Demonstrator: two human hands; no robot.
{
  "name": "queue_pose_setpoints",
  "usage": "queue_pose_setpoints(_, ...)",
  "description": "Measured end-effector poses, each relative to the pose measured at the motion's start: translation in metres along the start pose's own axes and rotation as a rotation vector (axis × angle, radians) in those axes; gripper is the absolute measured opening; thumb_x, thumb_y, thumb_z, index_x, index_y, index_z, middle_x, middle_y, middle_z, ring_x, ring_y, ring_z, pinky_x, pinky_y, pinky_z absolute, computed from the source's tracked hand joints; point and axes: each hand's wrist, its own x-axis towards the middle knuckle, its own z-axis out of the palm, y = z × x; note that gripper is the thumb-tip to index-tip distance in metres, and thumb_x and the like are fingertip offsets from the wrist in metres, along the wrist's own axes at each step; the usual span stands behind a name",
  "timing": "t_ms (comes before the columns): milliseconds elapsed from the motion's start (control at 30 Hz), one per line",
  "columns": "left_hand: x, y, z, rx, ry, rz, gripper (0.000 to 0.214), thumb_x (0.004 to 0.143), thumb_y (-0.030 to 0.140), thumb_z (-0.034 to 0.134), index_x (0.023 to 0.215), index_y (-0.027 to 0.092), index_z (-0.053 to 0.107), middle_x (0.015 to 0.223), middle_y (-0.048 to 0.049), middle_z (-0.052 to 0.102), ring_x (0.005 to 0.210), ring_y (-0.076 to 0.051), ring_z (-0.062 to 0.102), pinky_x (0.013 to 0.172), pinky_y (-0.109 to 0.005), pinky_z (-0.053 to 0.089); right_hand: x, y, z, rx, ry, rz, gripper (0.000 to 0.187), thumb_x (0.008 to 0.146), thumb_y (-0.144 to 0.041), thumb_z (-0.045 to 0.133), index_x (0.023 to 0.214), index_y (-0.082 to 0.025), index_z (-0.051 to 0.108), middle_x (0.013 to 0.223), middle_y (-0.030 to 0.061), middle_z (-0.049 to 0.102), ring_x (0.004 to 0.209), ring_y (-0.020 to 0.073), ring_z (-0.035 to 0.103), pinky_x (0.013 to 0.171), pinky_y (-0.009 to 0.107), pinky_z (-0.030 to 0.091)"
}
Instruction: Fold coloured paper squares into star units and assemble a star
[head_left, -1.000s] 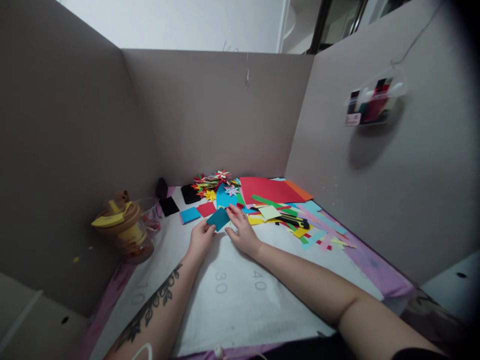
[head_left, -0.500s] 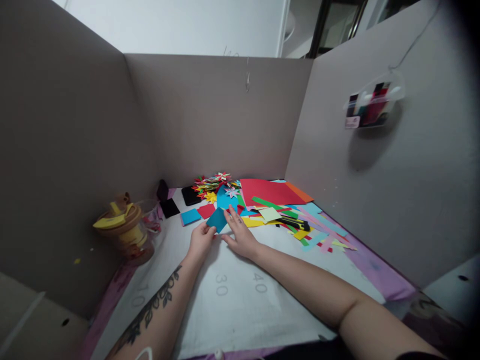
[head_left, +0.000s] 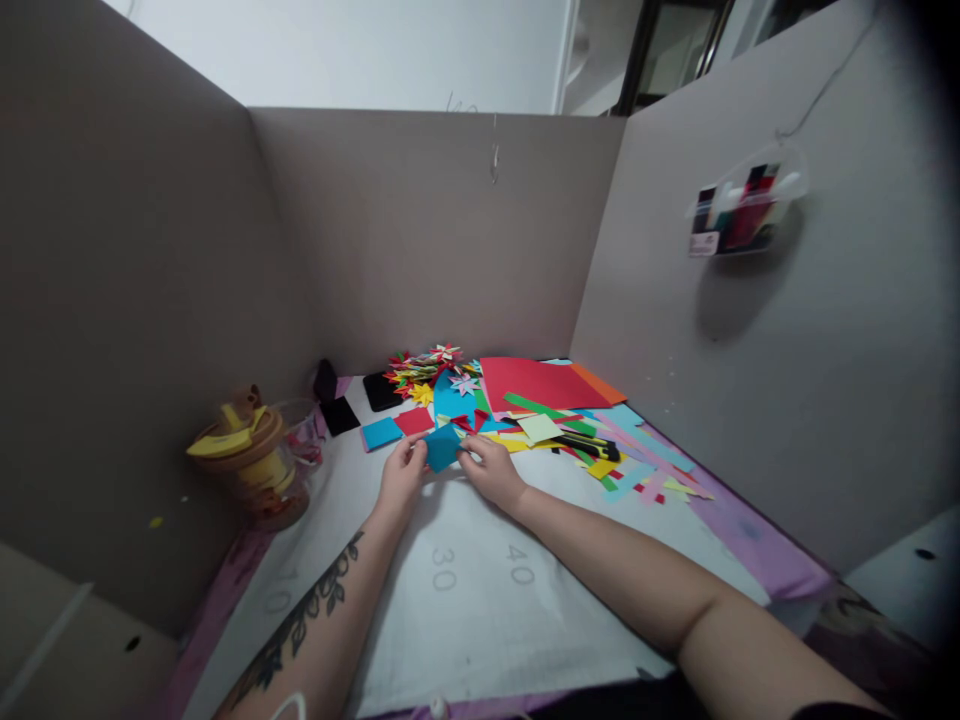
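Note:
Between both hands, a little above the white cloth, is a small blue square of paper. My left hand pinches its left edge between thumb and fingers. At the right edge, my right hand grips it the same way. Just beyond the hands lie a stack of lighter blue paper squares and a red paper square. Behind them sits a pile of folded paper stars in several colours.
Red paper sheets, coloured strips, a pale green square and a black-and-yellow cutter knife lie at the back right. A brown-and-yellow container stands left. Grey panels enclose the table, with a clear holder hanging right.
My right hand's fingers, spread over the paper before, have closed on its right edge. The blue square has shifted slightly right and turned a little. My left hand keeps its hold.

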Motion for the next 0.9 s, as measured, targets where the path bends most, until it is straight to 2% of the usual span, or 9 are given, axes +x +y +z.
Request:
queue_pose_setpoints(233, 0.0, 0.004, -0.004, 0.118, -0.027, 0.027, 0.041, 0.07, 0.034, 0.057, 0.105, 0.014, 0.059, 0.05, 0.0056, 0.049, 0.043, -0.008, 0.042, 0.042, -0.018, 0.031, 0.0, -0.001, -0.001, 0.089, -0.042, 0.243, 0.016, 0.083, -0.03, 0.043, 0.073, -0.019, 0.05, 0.059, -0.0041, 0.046, 0.055, 0.0122, 0.042, 0.052, 0.022, 0.032)
queue_pose_setpoints(400, 0.016, 0.007, -0.033, 0.389, 0.211, 0.104, 0.039, 0.069, 0.024, 0.053, 0.106, 0.016, 0.061, 0.049, 0.0045, 0.046, 0.045, -0.012, 0.044, 0.045, -0.021, 0.032, 0.003, 0.002, -0.004, 0.151, 0.021, 0.293, 0.019, 0.079, -0.033, 0.047, 0.066, -0.019, 0.045, 0.059, -0.0047, 0.041, 0.056, 0.0115, 0.039, 0.054, 0.022, 0.032)
queue_pose_setpoints(500, 0.026, 0.008, -0.053, 0.538, 0.344, 0.106, 0.042, 0.066, 0.018, 0.053, 0.108, 0.016, 0.061, 0.076, -0.0057, 0.063, 0.072, -0.021, 0.059, 0.063, -0.028, 0.043, 0.004, 0.003, -0.004, 0.185, 0.014, 0.331, 0.017, 0.074, -0.032, 0.051, 0.065, -0.019, 0.046, 0.059, -0.0048, 0.043, 0.057, 0.0113, 0.04, 0.054, 0.022, 0.033)
queue_pose_setpoints(600, 0.026, 0.011, -0.055, 0.621, 0.4, 0.278, 0.042, 0.068, 0.02, 0.057, 0.11, 0.018, 0.06, 0.111, -0.012, 0.06, 0.104, -0.028, 0.053, 0.086, -0.035, 0.041, 0.004, 0.003, -0.002, 0.23, -0.001, 0.355, 0.012, 0.07, -0.029, 0.054, 0.069, -0.018, 0.05, 0.063, -0.0042, 0.048, 0.058, 0.0115, 0.043, 0.056, 0.022, 0.036)
queue_pose_setpoints(667, 0.021, 0.013, -0.046, 0.539, 0.3, 0.347, 0.042, 0.07, 0.026, 0.059, 0.112, 0.02, 0.058, 0.118, -0.0111, 0.057, 0.111, -0.027, 0.051, 0.09, -0.035, 0.041, 0.003, 0.002, -0.001, 0.258, -0.023, 0.336, 0.011, 0.069, -0.028, 0.055, 0.073, -0.018, 0.052, 0.066, -0.0037, 0.051, 0.059, 0.0118, 0.045, 0.057, 0.023, 0.037)
queue_pose_setpoints(733, 0.014, 0.014, -0.031, 0.381, 0.043, 0.276, 0.043, 0.071, 0.03, 0.059, 0.113, 0.019, 0.056, 0.112, -0.0108, 0.061, 0.103, -0.024, 0.056, 0.082, -0.032, 0.045, 0.002, 0.001, 0.0, 0.285, -0.053, 0.31, 0.01, 0.069, -0.027, 0.055, 0.074, -0.018, 0.053, 0.067, -0.0034, 0.053, 0.06, 0.0121, 0.047, 0.057, 0.023, 0.039)
queue_pose_setpoints(800, 0.006, 0.013, -0.018, 0.309, -0.146, 0.182, 0.041, 0.068, 0.031, 0.063, 0.106, 0.016, 0.06, 0.099, -0.0103, 0.067, 0.091, -0.023, 0.061, 0.073, -0.03, 0.047, 0.001, 0.0, 0.001, 0.311, -0.073, 0.296, 0.009, 0.07, -0.026, 0.054, 0.075, -0.018, 0.054, 0.068, -0.0031, 0.054, 0.061, 0.0123, 0.049, 0.058, 0.023, 0.041)
queue_pose_setpoints(867, 0.001, 0.012, -0.009, 0.334, -0.24, 0.153, 0.028, 0.065, 0.029, 0.064, 0.089, 0.015, 0.065, 0.084, -0.0072, 0.069, 0.076, -0.02, 0.062, 0.067, -0.028, 0.046, 0.0, 0.0, 0.001, 0.334, -0.068, 0.298, 0.01, 0.071, -0.025, 0.053, 0.077, -0.018, 0.054, 0.07, -0.0027, 0.055, 0.062, 0.0123, 0.051, 0.059, 0.023, 0.042)
queue_pose_setpoints(900, -0.001, 0.012, -0.007, 0.358, -0.239, 0.15, 0.022, 0.065, 0.028, 0.064, 0.082, 0.015, 0.066, 0.078, -0.0055, 0.068, 0.07, -0.019, 0.061, 0.064, -0.027, 0.045, 0.0, 0.0, 0.001, 0.353, -0.062, 0.31, 0.01, 0.071, -0.025, 0.054, 0.078, -0.018, 0.054, 0.071, -0.0027, 0.056, 0.062, 0.0122, 0.051, 0.059, 0.023, 0.042)
